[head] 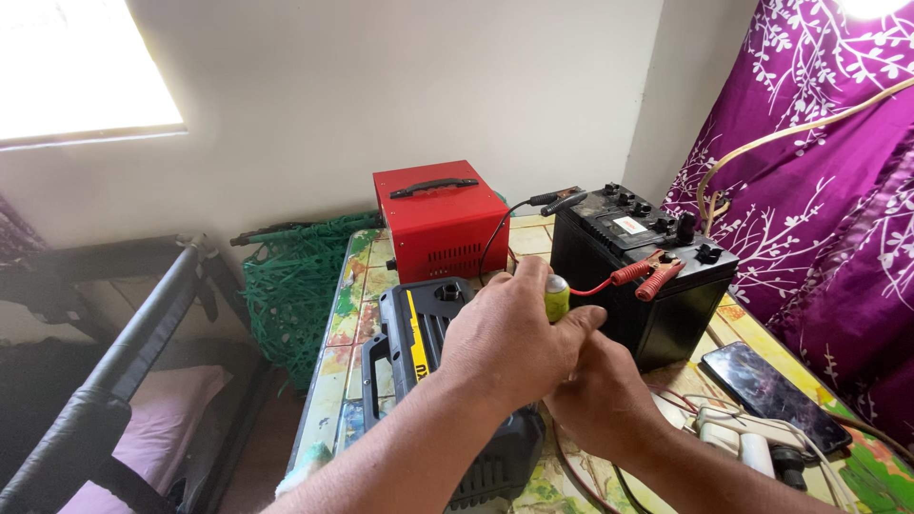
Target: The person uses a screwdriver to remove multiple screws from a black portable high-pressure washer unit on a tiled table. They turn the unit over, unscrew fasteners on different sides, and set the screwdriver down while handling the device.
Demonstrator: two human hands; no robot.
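Note:
My left hand (509, 338) and my right hand (600, 395) are clasped together over the table, both around a small tool with a yellow-green handle (556, 297) whose top pokes out above the left fingers. They hover above a black and yellow device (424, 324). Just behind them stands a black car battery (609, 286) with a red clamp (652, 274) lying on its top, and a thin red wire (595, 288) runs from the clamp toward my hands.
A red metal box with a black handle (440, 219) stands at the table's back. A phone (771, 390) and a white power strip (738, 433) lie at the right. Green netting (295, 286) hangs at the left edge, by a black frame (124, 362). Purple curtain (819, 190) at right.

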